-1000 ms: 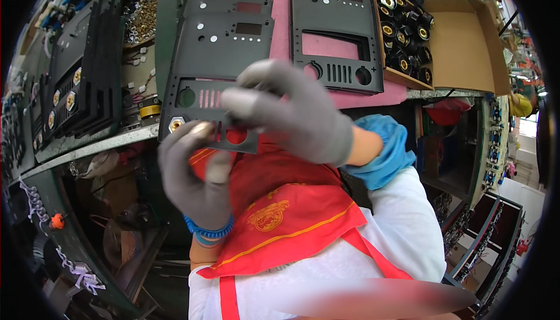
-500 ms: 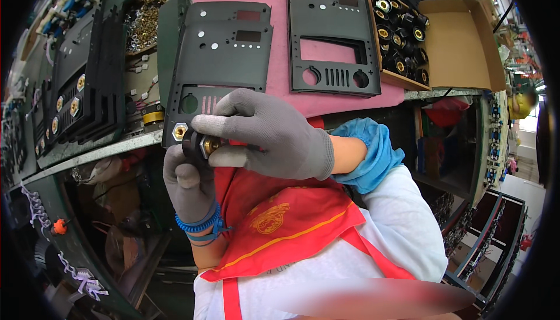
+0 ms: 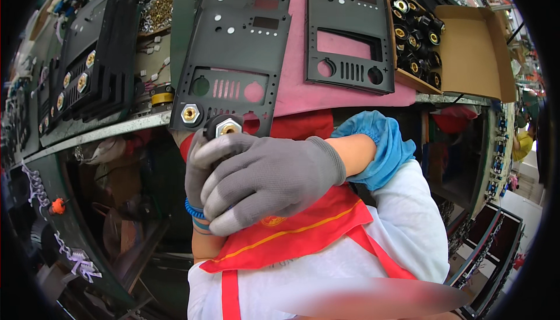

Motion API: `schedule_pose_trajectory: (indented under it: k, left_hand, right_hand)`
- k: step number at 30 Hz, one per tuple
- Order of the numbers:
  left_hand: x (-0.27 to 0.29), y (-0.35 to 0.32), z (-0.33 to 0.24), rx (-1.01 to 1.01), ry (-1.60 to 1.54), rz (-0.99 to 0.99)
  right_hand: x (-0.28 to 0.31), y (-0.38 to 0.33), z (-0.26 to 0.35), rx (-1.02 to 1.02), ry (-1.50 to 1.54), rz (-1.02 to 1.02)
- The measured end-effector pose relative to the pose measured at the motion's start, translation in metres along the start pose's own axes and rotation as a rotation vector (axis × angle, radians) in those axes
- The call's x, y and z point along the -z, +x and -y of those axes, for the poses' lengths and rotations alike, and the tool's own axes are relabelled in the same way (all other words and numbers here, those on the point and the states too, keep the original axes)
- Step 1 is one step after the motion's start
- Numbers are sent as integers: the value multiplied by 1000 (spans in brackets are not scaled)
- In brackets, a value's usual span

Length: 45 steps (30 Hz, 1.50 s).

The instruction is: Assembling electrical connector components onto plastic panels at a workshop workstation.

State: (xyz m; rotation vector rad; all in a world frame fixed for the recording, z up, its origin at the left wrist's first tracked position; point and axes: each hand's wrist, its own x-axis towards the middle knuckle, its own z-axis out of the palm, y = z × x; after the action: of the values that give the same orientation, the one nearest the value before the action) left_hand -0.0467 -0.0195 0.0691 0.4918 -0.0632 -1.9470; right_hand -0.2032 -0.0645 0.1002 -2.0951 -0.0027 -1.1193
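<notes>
— Right hand [image 3: 265, 180]: where is it?
— Wrapped over the left hand [image 3: 198, 171], both gloved, fingers closed on a black socket with a brass centre [image 3: 223, 127].
— And that socket?
— Sitting at the lower edge of the near black panel [image 3: 233, 63], just beside a brass nut [image 3: 189, 113], on the pink mat [image 3: 297, 95].

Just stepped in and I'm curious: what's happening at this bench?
A person in grey gloves is working on a dark panel that lies on a pink mat at the bench edge. The right hand is wrapped over the left hand, and together they grip a black socket with a brass centre at the panel's lower edge. One brass hex fitting already sits in the panel beside it. A second panel and a box of black sockets lie to the right.
</notes>
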Motion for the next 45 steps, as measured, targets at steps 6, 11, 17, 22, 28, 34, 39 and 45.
schedule_pose_trajectory:
  k: [6,11,17,22,28,34,39,45]
  left_hand:
    - [49,20,-11,-75,75,510]
    - [32,15,-13,-82,113,255]
    - [31,9,-9,-71,128,231]
    - [31,1,-6,4,64,205]
    - [50,1,-9,-8,-40,279]
    - [120,17,20,207,206,177]
    - [101,46,42,158,-10,242]
    - [108,49,49,253,-150,277]
  right_hand:
    - [57,-13,-26,-304,-454,-101]
    - [43,-6,-20,-388,-319,-233]
    - [25,1,-15,-316,-415,-6]
    - [19,-2,-22,-242,-425,-33]
    - [21,-6,-8,-190,-529,-13]
    - [49,-40,-32,-562,-803,-106]
    - [49,-41,-36,-655,-846,-82]
    - [48,-48,-36,-645,-678,-53]
